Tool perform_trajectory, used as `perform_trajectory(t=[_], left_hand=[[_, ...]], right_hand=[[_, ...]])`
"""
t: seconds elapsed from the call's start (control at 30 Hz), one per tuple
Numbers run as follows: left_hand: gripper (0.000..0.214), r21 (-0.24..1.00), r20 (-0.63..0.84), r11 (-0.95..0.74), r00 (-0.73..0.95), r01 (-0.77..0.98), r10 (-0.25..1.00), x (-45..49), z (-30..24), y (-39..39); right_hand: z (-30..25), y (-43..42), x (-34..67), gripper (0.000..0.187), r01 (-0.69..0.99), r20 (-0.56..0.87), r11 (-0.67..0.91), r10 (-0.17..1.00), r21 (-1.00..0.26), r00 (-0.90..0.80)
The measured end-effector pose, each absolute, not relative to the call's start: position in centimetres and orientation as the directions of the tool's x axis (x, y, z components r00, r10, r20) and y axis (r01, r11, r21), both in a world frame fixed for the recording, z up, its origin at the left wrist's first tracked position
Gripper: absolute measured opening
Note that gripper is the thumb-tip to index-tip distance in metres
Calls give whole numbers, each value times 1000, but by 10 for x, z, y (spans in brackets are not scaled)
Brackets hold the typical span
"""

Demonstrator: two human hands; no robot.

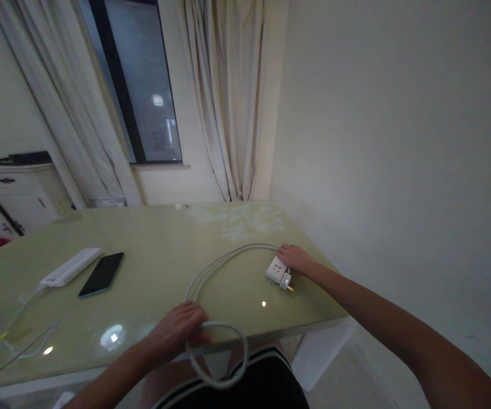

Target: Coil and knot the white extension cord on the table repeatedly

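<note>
White cord [220, 384] is bent into a round loop between six and seven o'clock, if the middle of the view is the middle of a clock. The loop hangs by the near edge of the green desk [151, 250], over black shorts [271, 380]. At seven o'clock, the left hand [181, 324] has its fingers curled around the cord. From there, two strands run side by side over the desk in a big bow to the right hand, near four o'clock. The right hand [295, 257] has its fingers bent on the far end of a small white socket block [276, 270], at five o'clock. I cannot tell how tightly they pinch. A white plug [285, 280] sits just beside the holes, its metal pins poking out toward five o'clock. Near eight o'clock, a dark phone [101, 274] lies flat beside a long white power strip [71, 267].
</note>
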State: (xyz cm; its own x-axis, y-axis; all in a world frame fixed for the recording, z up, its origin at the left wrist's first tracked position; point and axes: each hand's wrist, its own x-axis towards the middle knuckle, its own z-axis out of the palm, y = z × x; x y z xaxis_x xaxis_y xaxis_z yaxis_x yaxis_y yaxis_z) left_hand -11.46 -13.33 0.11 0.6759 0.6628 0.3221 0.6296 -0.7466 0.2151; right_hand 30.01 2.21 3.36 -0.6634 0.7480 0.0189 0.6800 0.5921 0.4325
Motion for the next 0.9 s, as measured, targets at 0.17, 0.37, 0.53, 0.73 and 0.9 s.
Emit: perform_trajectory(t=[0.17,0.37,0.53,0.73,0.9], left_hand=[[33,216,240,-510,461,833,855,-146,12,-74],[23,289,136,-23,-17,957,991,-111,27,5],[25,460,220,29,-145,887,965,-54,14,27],[20,407,355,-191,38,893,934,-56,-6,19],[34,433,306,-90,-53,897,951,-62,3,9]], right_hand=[[43,31,285,24,841,44,459,871,285,-490],[41,65,233,27,950,117,263,952,168,-284],[20,71,191,33,993,191,93,976,80,-107],[3,62,199,31,956,299,161,951,-247,-83],[-1,64,212,38,873,298,303,934,-383,-194]])
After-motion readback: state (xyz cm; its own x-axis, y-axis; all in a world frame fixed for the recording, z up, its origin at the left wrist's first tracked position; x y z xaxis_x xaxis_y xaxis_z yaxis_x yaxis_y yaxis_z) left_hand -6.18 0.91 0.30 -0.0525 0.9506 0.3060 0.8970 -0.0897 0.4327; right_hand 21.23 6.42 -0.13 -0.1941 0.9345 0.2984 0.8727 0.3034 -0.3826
